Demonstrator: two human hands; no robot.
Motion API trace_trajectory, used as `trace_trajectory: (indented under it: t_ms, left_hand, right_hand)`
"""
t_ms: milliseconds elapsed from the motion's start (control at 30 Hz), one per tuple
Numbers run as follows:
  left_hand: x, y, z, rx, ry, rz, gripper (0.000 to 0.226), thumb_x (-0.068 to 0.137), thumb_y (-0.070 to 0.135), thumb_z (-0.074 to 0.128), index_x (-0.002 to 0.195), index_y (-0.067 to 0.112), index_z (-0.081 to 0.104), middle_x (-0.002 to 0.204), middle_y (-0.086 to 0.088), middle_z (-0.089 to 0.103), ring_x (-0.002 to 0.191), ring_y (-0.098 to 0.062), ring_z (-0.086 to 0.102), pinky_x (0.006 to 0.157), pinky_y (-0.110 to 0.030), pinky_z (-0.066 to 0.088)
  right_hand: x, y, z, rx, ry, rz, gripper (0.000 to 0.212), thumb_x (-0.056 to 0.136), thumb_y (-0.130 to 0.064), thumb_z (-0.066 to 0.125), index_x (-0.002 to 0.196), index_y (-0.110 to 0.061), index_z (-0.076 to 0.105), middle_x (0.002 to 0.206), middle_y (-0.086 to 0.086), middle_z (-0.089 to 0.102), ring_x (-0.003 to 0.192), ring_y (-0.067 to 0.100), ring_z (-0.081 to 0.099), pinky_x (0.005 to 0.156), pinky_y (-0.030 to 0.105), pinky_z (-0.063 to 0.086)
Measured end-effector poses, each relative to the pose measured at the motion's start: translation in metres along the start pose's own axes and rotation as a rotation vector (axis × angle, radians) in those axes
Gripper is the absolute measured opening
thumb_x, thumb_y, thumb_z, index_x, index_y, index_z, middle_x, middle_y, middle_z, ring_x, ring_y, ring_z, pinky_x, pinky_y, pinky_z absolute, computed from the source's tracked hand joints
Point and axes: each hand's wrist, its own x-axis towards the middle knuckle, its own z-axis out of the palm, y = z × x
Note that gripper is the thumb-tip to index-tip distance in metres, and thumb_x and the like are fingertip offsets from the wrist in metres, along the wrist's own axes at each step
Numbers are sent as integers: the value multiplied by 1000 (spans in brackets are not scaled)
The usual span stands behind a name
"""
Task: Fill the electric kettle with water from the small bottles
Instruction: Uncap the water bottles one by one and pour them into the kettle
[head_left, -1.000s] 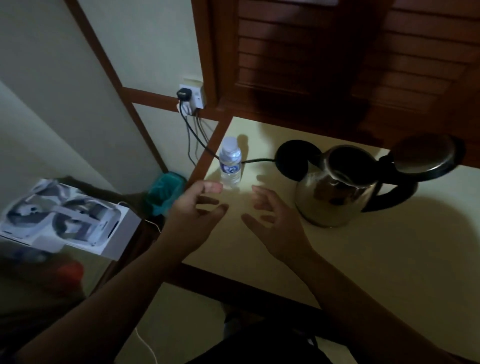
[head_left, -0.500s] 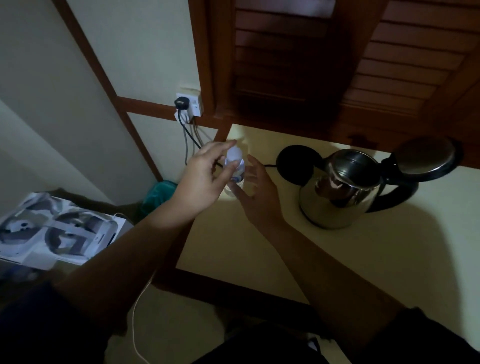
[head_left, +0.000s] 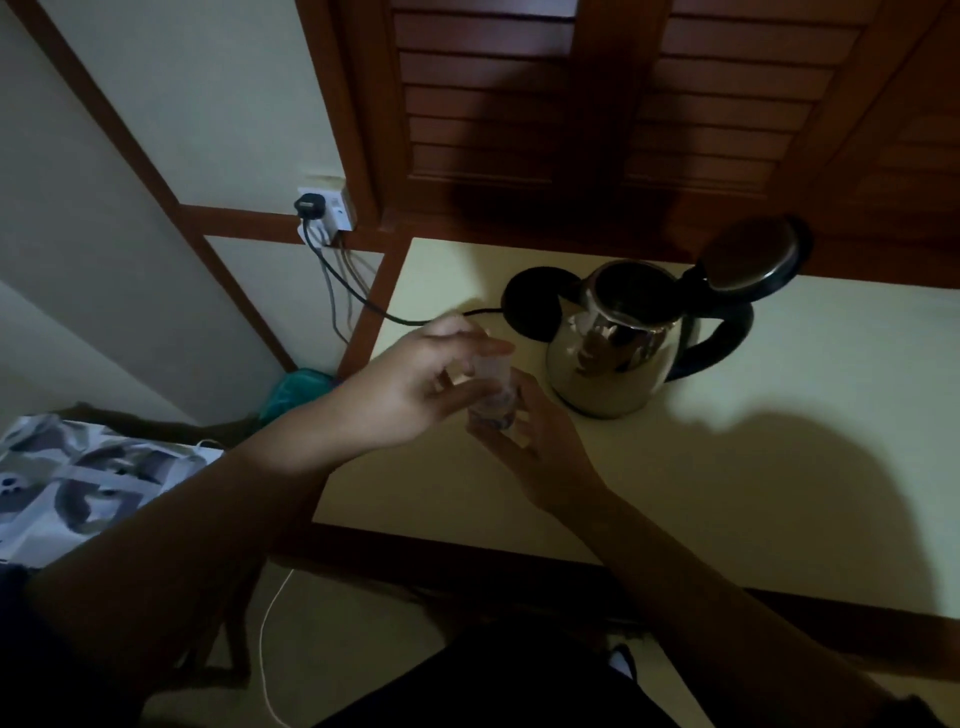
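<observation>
A small clear water bottle with a white cap is held over the pale table, just left of the kettle. My right hand grips its body from below. My left hand is wrapped over its cap end. The steel electric kettle stands on the table with its lid flipped open and its black handle to the right. Its round black base lies beside it on the left, with a cord running to the wall socket.
A wall socket with plugs and hanging cables sits left of the table. A teal bin stands on the floor below it. A printed white box lies at the left. Wooden louvred doors back the table.
Both hands reached to the standing bottle, took hold of it and brought it nearer, close to the kettle. The view has shifted slightly.
</observation>
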Motion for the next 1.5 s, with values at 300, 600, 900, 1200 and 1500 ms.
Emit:
trace_trajectory:
  t_ms: [300, 600, 900, 1200, 1500]
  left_hand:
    - [48, 54, 53, 47, -187, 198, 32, 98, 26, 68, 127, 12, 67, 118, 1, 58, 95, 10, 50, 84, -3, 37]
    - [68, 80, 86, 589, -19, 282, 42, 98, 47, 51, 116, 10, 56, 103, -8, 59, 81, -27, 60, 63, -33, 38]
    - [75, 76, 89, 474, -1, 148, 44, 92, 65, 54, 92, 22, 51, 87, 6, 54, 81, -16, 54, 66, -31, 34]
    - [86, 73, 68, 387, -233, 293, 35, 100, 46, 58, 115, 15, 64, 114, -3, 59, 102, -19, 57, 84, -34, 46]
    - [84, 75, 69, 430, 13, 106, 41, 104, 53, 42, 97, 15, 57, 93, -1, 55, 78, -17, 53, 65, -35, 41]
  right_hand:
    - [-69, 18, -73, -24, 183, 35, 54, 96, -33, 73, 144, -29, 51, 136, -15, 65, 126, 8, 63, 100, 46, 56]
    - [-73, 27, -82, -18, 300, 20, 51, 96, -25, 74, 134, -45, 48, 127, -15, 68, 119, 5, 66, 96, 43, 58]
    - [-73, 35, -81, -70, 320, 8, 47, 93, -42, 71, 134, -41, 49, 128, -14, 66, 120, 3, 65, 97, 40, 58]
    - [-71, 41, -80, -76, 326, 16, 51, 93, -38, 74, 138, -34, 50, 126, -7, 69, 116, 11, 68, 92, 46, 59]
    - [-71, 47, -77, -112, 348, 75, 57, 86, -37, 84, 135, -26, 58, 121, -18, 69, 110, -5, 66, 91, 19, 56]
